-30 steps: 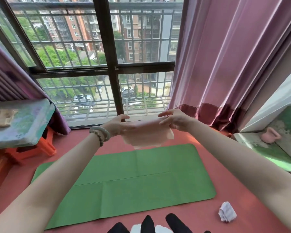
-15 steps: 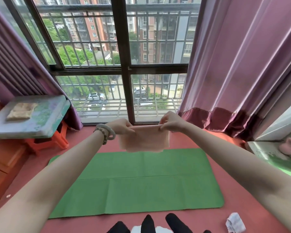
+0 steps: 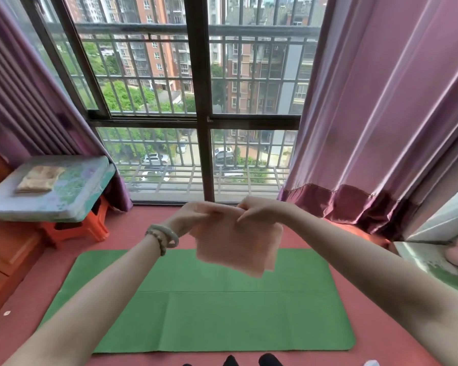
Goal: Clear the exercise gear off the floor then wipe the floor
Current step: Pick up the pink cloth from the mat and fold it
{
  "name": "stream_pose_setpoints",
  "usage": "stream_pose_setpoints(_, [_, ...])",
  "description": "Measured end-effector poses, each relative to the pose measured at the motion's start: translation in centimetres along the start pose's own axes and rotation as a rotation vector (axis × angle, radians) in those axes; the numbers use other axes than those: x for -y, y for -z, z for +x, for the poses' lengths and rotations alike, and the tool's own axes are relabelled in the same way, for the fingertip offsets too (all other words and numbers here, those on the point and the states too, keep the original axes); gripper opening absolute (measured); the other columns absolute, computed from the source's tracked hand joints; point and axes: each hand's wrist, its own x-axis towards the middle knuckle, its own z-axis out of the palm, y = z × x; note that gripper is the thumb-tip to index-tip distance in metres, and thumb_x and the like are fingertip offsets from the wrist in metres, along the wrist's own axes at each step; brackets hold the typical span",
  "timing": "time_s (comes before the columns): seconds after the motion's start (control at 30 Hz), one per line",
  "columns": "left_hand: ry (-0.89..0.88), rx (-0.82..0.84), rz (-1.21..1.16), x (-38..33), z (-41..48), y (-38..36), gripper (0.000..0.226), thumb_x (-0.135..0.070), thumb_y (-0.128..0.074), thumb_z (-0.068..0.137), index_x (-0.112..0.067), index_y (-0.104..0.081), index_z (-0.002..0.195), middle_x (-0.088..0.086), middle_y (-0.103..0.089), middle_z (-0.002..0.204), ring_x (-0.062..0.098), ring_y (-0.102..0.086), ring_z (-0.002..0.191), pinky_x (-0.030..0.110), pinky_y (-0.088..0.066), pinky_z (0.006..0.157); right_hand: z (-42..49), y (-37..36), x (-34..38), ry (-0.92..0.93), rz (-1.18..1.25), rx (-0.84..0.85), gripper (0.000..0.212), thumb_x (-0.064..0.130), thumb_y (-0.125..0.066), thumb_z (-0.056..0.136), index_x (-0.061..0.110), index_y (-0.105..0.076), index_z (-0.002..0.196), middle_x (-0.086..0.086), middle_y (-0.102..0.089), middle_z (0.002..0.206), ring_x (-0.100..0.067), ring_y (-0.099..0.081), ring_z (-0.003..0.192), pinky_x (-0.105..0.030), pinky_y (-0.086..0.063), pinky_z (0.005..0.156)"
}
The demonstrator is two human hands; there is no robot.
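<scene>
Because the pink cloth (image 3: 238, 247) was apparently being folded, left hand (image 3: 193, 216) and right hand (image 3: 259, 211) met, pinching its top edge above the green mat (image 3: 196, 307) on the floor (image 3: 132, 233).

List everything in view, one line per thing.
mat: one, green, flat on floor
floor: one, red, under the mat
cloth: one, pale pink, held up above the mat
folded cloth: one, beige, on the low table
low table: one, pale patterned, left
stool: one, orange, under the low table
curtains: two, purple, flanking the window
window: one, dark frame, barred, ahead
bracelets: two, pale, on left wrist
left hand: one, pinching the cloth's top edge
right hand: one, pinching the cloth's top edge
</scene>
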Motion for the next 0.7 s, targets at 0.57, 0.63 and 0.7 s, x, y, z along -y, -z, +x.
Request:
stream_pose_setpoints(0.57, [0.139, -0.035, -1.082, 3.7, -1.0, -6.1, 0.081, -0.035, -0.091, 0.048, -0.004, -0.062, 0.117, 0.017, -0.067, 0.112, 0.028, -0.067, 0.096, 0.042, -0.057, 0.078, -1.3, -0.8, -2.6, 0.006, 0.986, -0.263, 0.040, 0.005, -0.069, 0.077, 0.000, -0.057, 0.115, -0.017, -0.064, 0.107, -0.028, -0.066, 0.091, -0.033, -0.057, 0.072])
stream_pose_setpoints(0.63, [0.127, -0.091, -0.912, 3.5, -1.0, -5.3, 0.077, -0.029, -0.093, 0.045, -0.006, -0.062, 0.111, 0.011, -0.069, 0.098, 0.022, -0.068, 0.078, 0.035, -0.059, 0.069, -2.2, -1.2, -4.0, -0.067, 1.031, -0.294, 0.054, 0.009, -0.073, 0.069, -0.002, -0.054, 0.118, -0.019, -0.063, 0.111, -0.030, -0.065, 0.094, -0.035, -0.058, 0.076])
stream_pose_setpoints(0.7, [0.131, -0.097, -0.795, 2.8, -0.9, -5.1, 0.049, -0.018, -0.078, 0.069, -0.009, -0.060, 0.114, 0.007, -0.069, 0.092, 0.019, -0.068, 0.073, 0.031, -0.059, 0.066, -3.1, -2.2, -5.2, -0.102, 1.115, -0.321, 0.046, 0.002, -0.070, 0.076, -0.003, -0.052, 0.118, -0.015, -0.063, 0.105, -0.028, -0.065, 0.089, -0.034, -0.059, 0.076])
